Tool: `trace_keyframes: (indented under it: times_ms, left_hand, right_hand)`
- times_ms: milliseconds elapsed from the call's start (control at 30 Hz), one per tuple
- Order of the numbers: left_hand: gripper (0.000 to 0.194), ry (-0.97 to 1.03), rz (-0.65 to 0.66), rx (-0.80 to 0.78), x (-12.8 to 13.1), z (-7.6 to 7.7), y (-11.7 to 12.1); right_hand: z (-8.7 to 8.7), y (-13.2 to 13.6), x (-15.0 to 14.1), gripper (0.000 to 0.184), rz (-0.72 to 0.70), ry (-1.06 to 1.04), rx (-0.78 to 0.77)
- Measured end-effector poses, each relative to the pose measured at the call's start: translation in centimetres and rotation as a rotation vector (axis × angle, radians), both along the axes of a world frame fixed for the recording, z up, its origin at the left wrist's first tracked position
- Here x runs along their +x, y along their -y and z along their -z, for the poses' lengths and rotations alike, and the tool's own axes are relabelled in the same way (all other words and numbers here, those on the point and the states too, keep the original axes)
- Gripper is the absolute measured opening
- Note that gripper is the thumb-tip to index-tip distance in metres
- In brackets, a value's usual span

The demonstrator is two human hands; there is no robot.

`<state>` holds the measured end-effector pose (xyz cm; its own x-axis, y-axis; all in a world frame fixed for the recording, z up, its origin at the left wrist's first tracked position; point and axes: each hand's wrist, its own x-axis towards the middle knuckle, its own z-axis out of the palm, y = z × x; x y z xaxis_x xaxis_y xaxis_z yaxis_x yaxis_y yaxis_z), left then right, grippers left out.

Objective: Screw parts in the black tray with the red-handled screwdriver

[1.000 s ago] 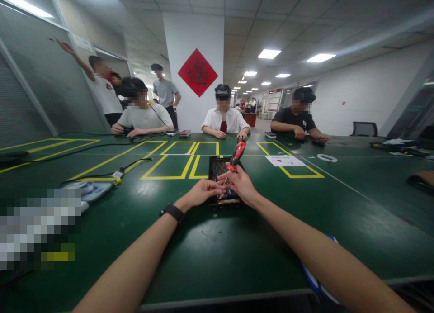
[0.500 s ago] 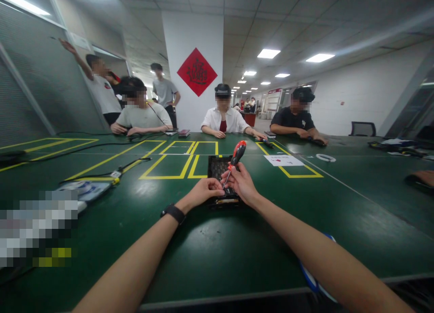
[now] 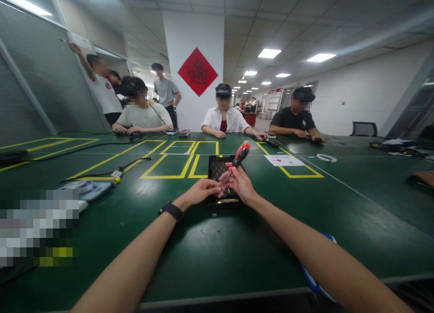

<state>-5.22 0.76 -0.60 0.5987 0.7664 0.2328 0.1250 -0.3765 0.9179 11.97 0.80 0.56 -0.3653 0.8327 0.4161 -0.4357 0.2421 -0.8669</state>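
Note:
In my right hand (image 3: 241, 184) is a red and black screwdriver (image 3: 240, 155), its handle tilted up and to the right. The thin shaft slants down toward the fingertips of my left hand (image 3: 202, 191). Those left fingers are pinched together near the screwdriver's tip; whatever they hold is too small to make out. Beneath both hands a black open box-like case (image 3: 217, 163) lies on the green table (image 3: 203, 258). My hands cover much of its inside. A dark band watch sits on my left wrist.
Yellow tape outlines (image 3: 162, 177) mark the table. To the right lie a paper sheet (image 3: 284, 160) and a white ring (image 3: 326, 158). Cables and a flat packet (image 3: 91, 189) are on the left. Several people sit or stand across the table.
The screwdriver's handle has leaned further right, while both hands stay over the case. Across the table, a person's hand has moved right and down with a dark object.

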Motion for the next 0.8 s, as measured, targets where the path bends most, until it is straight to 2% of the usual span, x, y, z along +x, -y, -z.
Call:
trace_keyframes:
  times_ms: [200,367,600,800]
  left_hand:
    - [0.029,0.018,-0.196,0.059,0.62,0.28,0.26]
    - [0.028,0.017,-0.178,0.000,0.60,0.49,-0.06]
    - [0.028,0.017,-0.031,-0.029,0.07,0.22,0.01]
    - [0.028,0.042,-0.113,0.013,0.46,0.21,0.27]
  right_hand:
    - [0.19,-0.20,-0.10,0.035,0.033,0.006,0.018]
    - [0.10,0.00,-0.21,0.036,0.027,0.018,0.035]
    - [0.09,0.03,-0.13,0.037,-0.008,0.033,0.027]
    - [0.22,-0.06,-0.15,0.033,-0.005,0.018,0.037]
